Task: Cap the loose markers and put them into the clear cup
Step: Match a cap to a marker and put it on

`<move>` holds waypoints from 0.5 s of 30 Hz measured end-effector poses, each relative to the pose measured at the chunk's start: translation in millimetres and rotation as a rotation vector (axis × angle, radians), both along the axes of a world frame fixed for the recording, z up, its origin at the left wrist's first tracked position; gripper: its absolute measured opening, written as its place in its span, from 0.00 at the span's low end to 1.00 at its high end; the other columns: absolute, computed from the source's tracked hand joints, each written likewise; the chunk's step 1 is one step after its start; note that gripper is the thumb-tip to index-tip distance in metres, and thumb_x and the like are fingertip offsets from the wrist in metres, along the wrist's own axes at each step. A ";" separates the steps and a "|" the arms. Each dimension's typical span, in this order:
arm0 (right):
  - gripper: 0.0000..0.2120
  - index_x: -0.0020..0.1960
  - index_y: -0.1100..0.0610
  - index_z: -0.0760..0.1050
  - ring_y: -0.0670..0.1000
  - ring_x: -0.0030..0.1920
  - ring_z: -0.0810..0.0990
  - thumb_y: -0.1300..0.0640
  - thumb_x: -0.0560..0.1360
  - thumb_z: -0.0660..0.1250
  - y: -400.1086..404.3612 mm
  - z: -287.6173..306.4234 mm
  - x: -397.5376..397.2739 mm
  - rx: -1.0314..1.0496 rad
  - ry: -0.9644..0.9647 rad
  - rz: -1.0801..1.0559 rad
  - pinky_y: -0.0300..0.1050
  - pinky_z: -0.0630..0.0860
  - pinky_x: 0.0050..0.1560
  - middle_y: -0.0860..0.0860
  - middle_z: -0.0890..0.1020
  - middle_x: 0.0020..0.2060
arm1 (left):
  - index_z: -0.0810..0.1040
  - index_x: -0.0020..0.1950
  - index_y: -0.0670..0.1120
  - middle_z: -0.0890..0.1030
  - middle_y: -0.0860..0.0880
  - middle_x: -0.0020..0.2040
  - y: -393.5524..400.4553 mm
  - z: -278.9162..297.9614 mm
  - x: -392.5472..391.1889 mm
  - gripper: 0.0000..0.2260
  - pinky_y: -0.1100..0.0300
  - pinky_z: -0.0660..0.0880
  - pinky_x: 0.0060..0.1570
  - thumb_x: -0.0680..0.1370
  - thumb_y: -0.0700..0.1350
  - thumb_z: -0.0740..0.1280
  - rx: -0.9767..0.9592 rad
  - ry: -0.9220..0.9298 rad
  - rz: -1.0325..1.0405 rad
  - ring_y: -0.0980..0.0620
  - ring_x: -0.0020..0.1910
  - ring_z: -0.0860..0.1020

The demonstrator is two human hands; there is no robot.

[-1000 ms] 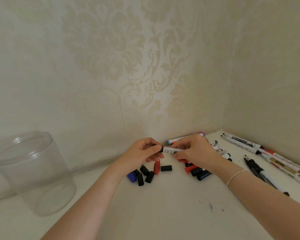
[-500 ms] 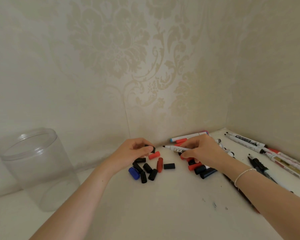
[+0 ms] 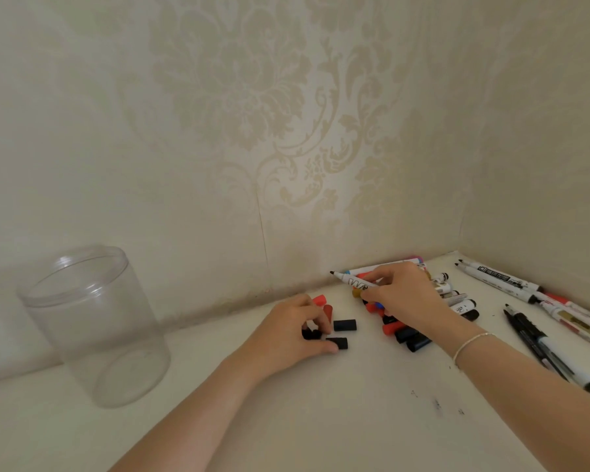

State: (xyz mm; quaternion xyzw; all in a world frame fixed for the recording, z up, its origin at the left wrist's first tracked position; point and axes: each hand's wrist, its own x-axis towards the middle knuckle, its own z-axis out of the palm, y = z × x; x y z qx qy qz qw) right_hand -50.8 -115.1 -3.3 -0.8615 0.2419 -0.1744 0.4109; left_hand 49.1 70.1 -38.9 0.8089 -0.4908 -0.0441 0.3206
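Observation:
My right hand [image 3: 406, 298] pinches an uncapped white marker [image 3: 353, 281] with a black tip, held just above the table and pointing left. My left hand [image 3: 286, 332] is down on the loose caps, its fingers curled round a black cap [image 3: 310, 333]. Two more black caps [image 3: 344, 325] lie beside its fingertips, and red caps [image 3: 320, 299] lie behind it. The clear cup [image 3: 92, 328] stands upright at the left with nothing in it, well apart from both hands.
Several uncapped markers [image 3: 498, 277] lie along the right wall, and dark pens [image 3: 542, 345] lie nearer the front. More caps [image 3: 409, 337] and markers are piled under my right hand. Wallpapered walls close the back and right side.
My left hand drew away from the marker's tip and dropped onto the pile of caps. My right hand shifted the marker slightly back and to the right.

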 end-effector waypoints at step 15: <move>0.09 0.50 0.48 0.81 0.48 0.29 0.74 0.58 0.71 0.70 16.8 6.7 11.0 -0.011 0.004 0.029 0.42 0.72 0.32 0.48 0.80 0.32 | 0.82 0.52 0.59 0.76 0.58 0.42 16.0 19.8 19.3 0.11 0.70 0.70 0.39 0.71 0.53 0.74 0.271 0.104 0.008 0.63 0.36 0.73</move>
